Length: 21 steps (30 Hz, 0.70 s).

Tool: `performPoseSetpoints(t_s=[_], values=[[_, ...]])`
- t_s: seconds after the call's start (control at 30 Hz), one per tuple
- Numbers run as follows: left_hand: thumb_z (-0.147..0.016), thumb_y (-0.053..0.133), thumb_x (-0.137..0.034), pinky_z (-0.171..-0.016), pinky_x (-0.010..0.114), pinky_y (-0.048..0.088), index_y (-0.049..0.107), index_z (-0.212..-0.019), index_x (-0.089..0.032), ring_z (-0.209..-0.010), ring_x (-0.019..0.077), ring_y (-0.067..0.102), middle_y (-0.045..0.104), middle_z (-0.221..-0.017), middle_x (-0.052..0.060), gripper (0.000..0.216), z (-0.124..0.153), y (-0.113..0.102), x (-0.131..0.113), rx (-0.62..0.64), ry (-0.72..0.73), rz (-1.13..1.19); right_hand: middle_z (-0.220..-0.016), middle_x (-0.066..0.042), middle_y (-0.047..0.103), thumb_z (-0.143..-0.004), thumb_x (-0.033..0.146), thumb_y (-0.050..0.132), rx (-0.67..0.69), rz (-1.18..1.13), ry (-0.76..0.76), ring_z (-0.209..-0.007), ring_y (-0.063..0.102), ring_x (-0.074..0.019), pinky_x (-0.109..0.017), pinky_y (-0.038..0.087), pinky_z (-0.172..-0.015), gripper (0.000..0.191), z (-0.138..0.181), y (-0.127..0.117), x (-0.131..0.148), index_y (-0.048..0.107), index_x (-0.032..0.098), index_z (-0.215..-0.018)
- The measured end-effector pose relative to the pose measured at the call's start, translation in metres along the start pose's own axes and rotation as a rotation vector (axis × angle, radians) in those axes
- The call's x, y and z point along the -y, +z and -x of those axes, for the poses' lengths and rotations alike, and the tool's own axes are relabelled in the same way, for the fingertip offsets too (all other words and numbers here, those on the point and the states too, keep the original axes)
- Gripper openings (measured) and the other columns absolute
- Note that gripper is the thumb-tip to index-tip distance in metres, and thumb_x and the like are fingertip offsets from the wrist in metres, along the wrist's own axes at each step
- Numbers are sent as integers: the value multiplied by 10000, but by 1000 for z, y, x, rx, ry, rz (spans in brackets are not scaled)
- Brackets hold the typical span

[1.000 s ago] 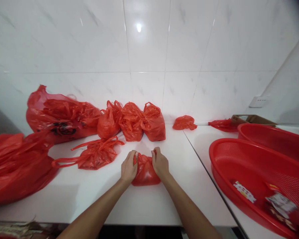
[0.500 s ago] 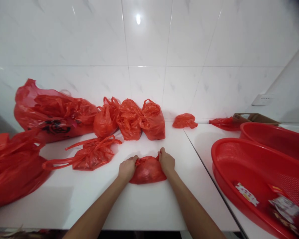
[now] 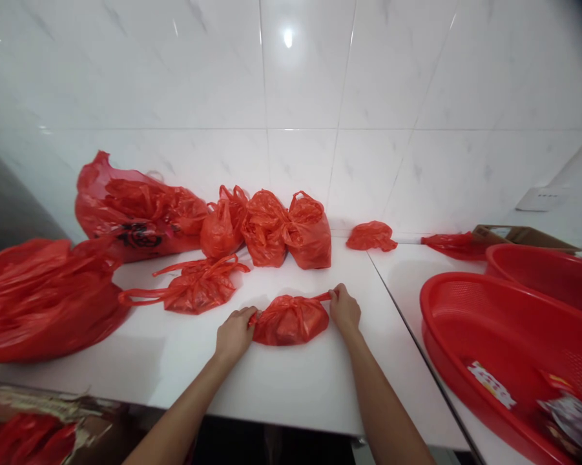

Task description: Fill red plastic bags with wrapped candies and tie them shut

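A small filled red plastic bag point(image 3: 291, 321) lies on the white table point(image 3: 291, 387) in front of me, gathered at its top. My left hand point(image 3: 236, 332) is closed on the bag's left handle, close against its side. On the other side, my right hand point(image 3: 343, 309) pinches the right handle and holds it stretched out from the bag. To the left lies another red bag point(image 3: 201, 290) with long loose handles. What is inside the bags is hidden by the plastic.
Several filled red bags point(image 3: 266, 232) stand along the tiled wall. A large red bag point(image 3: 43, 303) sits at left, above a torn cardboard box point(image 3: 90, 426). A crumpled red bag point(image 3: 372, 236) lies at the back. Red baskets point(image 3: 446, 310) at right hold a few packets point(image 3: 491, 384).
My hands have moved apart, drawing the bag's handles outward, and its top is now pulled tighter. The view has shifted left and down, bringing the cardboard box into sight.
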<state>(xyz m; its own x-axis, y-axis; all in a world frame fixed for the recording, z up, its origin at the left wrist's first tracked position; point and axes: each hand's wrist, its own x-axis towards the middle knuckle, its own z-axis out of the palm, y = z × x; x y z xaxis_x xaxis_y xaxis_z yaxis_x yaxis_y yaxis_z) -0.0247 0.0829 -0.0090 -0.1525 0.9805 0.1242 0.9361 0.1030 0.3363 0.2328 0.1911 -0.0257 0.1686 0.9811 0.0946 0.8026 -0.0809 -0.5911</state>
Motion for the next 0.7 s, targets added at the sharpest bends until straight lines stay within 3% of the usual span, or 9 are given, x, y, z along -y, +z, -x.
performPoseSetpoints(t_s=[0.13, 0.2, 0.3, 0.4, 0.47, 0.53, 0.6, 0.7], values=[[-953, 313, -356, -704, 301, 480, 636, -900, -208, -844, 209, 636, 690, -905, 50, 359, -1, -17, -4, -54, -63, 72, -676, 19, 626, -938, 359, 373, 30, -179, -46, -670, 571, -163, -249, 320, -586, 192, 9, 0, -5, 497, 237, -857], [-951, 307, -284, -848, 358, 458, 594, -1082, -171, -1007, 241, 598, 645, -1103, 109, 335, -3, -28, -18, -145, -69, 76, -685, 31, 648, -926, 379, 383, 42, -277, -74, -689, 585, -159, -248, 352, -616, 198, 11, 0, -8, 496, 239, -844], [-937, 328, -198, -1057, 423, 290, 452, -1314, -216, -1287, 252, 397, 442, -1410, 111, 397, -4, -33, -55, -209, 57, 80, -701, 25, 668, -889, 420, 425, 53, -418, -111, -687, 597, -165, -264, 393, -644, 213, 12, 2, -11, 520, 234, -845], [-874, 501, -226, -1057, 458, 277, 545, -1230, -241, -1261, 289, 430, 519, -1337, 114, 359, -7, -23, -92, -62, 221, 98, -680, 0, 664, -853, 472, 451, 59, -562, -149, -656, 601, -171, -281, 436, -651, 275, 10, 4, -12, 543, 213, -866], [-819, 582, -255, -976, 485, 349, 638, -1064, -190, -1121, 332, 543, 637, -1121, 148, 259, -11, -17, -105, 52, 231, 120, -671, -17, 659, -831, 513, 465, 59, -649, -168, -645, 601, -170, -282, 458, -646, 332, 7, 3, -13, 547, 196, -885], [-813, 579, -274, -872, 450, 417, 670, -902, -174, -957, 314, 616, 679, -918, 124, 161, -14, -21, -106, 151, 218, 175, -670, -26, 655, -811, 545, 485, 54, -714, -168, -627, 592, -162, -275, 465, -633, 378, 5, 1, -16, 550, 185, -908], [-816, 569, -309, -775, 360, 455, 661, -841, -190, -840, 247, 629, 677, -834, 63, 153, -13, -37, -97, 242, 225, 271, -675, -26, 650, -800, 557, 500, 36, -755, -146, -607, 576, -151, -267, 461, -618, 400, 3, -1, -20, 550, 182, -931], [-806, 573, -405, -642, 254, 448, 630, -843, -193, -725, 164, 586, 639, -770, -4, 223, -3, -79, -73, 342, 230, 427, -689, -28, 649, -790, 555, 523, 17, -787, -101, -603, 567, -144, -259, 449, -601, 408, 0, -1, -25, 552, 181, -949]])
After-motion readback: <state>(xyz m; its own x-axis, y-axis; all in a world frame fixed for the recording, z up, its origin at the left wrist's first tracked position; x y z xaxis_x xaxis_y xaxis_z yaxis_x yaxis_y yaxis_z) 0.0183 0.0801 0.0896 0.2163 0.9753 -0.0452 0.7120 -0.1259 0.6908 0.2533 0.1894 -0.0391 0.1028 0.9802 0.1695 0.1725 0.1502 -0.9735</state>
